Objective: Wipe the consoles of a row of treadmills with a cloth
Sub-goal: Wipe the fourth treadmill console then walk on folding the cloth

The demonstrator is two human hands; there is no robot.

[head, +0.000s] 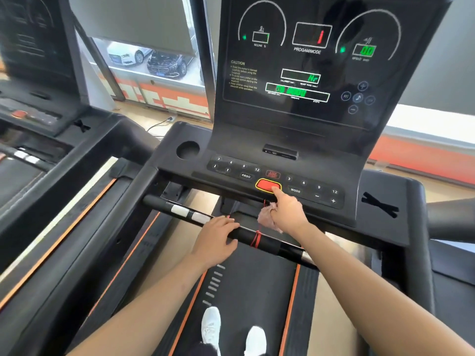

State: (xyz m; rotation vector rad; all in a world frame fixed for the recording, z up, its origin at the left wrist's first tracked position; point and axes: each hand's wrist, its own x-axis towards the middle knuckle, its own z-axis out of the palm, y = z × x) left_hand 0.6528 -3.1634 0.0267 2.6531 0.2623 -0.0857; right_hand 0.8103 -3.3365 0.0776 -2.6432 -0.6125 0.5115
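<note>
A black treadmill console (303, 140) fills the middle, its display (305, 60) lit with green and red digits. Below it runs a button panel with a red safety key (267, 185). My right hand (289, 211) points its index finger onto that red key, while the other fingers bunch a small pink cloth (267, 217) in the palm. My left hand (216, 240) rests on the black front handlebar (257, 237), thumb under it and fingers over the top. A red cord (257, 238) hangs from the key and loops round the bar.
A second treadmill with a dark console (38, 60) stands at the left. A round cup holder (188, 150) sits left of the buttons. My white shoes (231, 330) stand on the belt. Windows ahead show parked cars (149, 59).
</note>
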